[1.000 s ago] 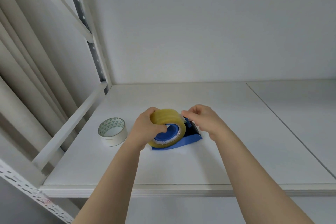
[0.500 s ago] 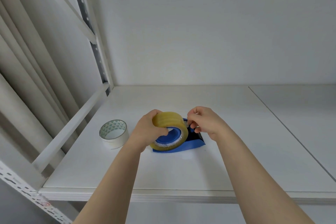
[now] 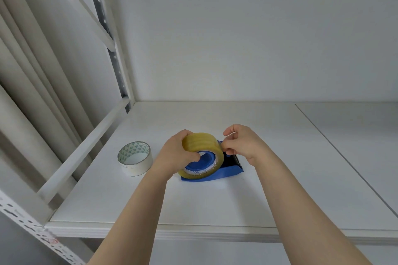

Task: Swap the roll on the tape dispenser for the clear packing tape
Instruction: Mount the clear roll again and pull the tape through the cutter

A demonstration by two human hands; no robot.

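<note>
Your right hand (image 3: 243,146) just shifted to pinch the tape end, left hand (image 3: 178,154) gripping the clear roll (image 3: 202,146) on the dispenser (image 3: 217,173) mid-frame: swap nearly done.

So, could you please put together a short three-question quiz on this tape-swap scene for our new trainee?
1. True or false: the clear packing tape is already seated on the blue hub of the tape dispenser.
2. Which hand pinches at the roll's edge near the cutter? A) the left hand B) the right hand C) neither
3. Fill in: the white roll lies flat on the shelf to the ____ of the dispenser.

Key
1. True; the roll sits around the hub.
2. B; the left hand grips the roll's other side, thumb at the hub.
3. Left, apart from both hands.
</note>
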